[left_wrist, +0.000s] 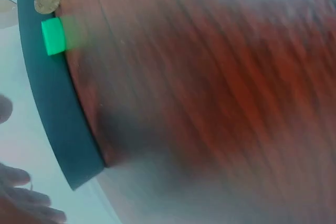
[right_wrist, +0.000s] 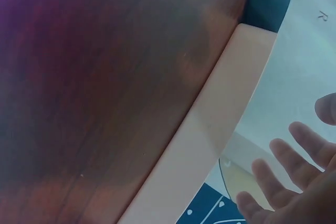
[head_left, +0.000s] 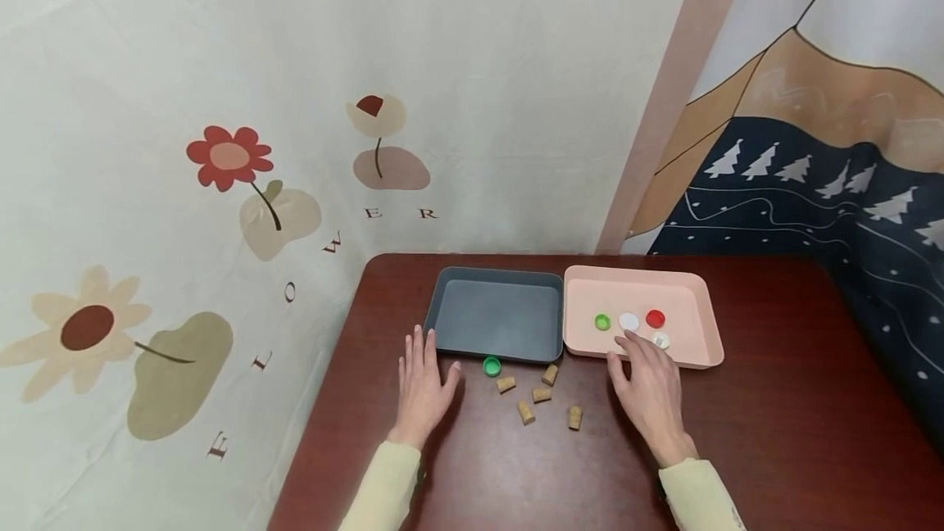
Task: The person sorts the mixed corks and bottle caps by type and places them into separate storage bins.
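Five corks [head_left: 542,394] lie scattered on the reddish-brown table [head_left: 487,474] that I watch from afar. A darker green cap [head_left: 492,366] sits just in front of the blue-grey tray [head_left: 494,310]. I see the left hand [head_left: 423,392] beside that tray's near left corner, fingers straight, gripping nothing; whether it touches the rim I cannot tell. The right hand [head_left: 652,392] reaches over the near edge of the pink tray [head_left: 686,293], fingers loosely extended, likewise holding nothing. In that tray I make out a light green cap [head_left: 602,322], a red cap [head_left: 655,319] and two white caps [head_left: 629,321], both just beside that hand.
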{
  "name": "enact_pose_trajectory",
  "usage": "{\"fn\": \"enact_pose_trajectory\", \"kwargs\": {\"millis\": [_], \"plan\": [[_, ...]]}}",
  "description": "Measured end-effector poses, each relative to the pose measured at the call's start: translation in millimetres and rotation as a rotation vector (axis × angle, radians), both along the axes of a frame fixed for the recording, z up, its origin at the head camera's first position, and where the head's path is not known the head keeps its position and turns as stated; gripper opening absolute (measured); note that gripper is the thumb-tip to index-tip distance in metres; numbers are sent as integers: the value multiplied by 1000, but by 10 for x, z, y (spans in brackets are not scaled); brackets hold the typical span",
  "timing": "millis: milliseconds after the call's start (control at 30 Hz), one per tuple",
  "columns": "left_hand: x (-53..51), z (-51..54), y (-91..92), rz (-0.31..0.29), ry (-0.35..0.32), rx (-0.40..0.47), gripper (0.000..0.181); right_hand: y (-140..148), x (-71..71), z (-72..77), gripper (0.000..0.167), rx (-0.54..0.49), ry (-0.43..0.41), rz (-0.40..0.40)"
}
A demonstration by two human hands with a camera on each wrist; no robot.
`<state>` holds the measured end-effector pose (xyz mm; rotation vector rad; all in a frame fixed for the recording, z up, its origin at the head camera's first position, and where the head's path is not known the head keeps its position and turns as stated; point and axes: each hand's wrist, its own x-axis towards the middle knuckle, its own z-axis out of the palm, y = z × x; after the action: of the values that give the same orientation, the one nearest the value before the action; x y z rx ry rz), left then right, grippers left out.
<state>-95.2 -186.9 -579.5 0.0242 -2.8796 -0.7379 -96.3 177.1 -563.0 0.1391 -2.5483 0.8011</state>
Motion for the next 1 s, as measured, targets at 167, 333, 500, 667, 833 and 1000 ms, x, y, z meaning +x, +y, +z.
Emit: {"fn": "enact_pose_trajectory", "kwargs": {"millis": [167,333,500,667,833,1000], "plan": [[7,54,74,-36,200,5,67,-11,120,16,31,-9,0,-21],[32,97,167,-48,290,24,55,-8,213,15,30,-20,14,-27],[73,101,282,-9,267,41,44,5,308,22,30,-19,6,-42],[100,66,366,44,155,34,38,31,395,5,31,-7,21,-51],[98,39,408,50,128,4,34,52,474,-38,31,-2,16,-51],[90,11,450,31,111,-27,33,53,542,-84,30,11,-10,-58]]}}
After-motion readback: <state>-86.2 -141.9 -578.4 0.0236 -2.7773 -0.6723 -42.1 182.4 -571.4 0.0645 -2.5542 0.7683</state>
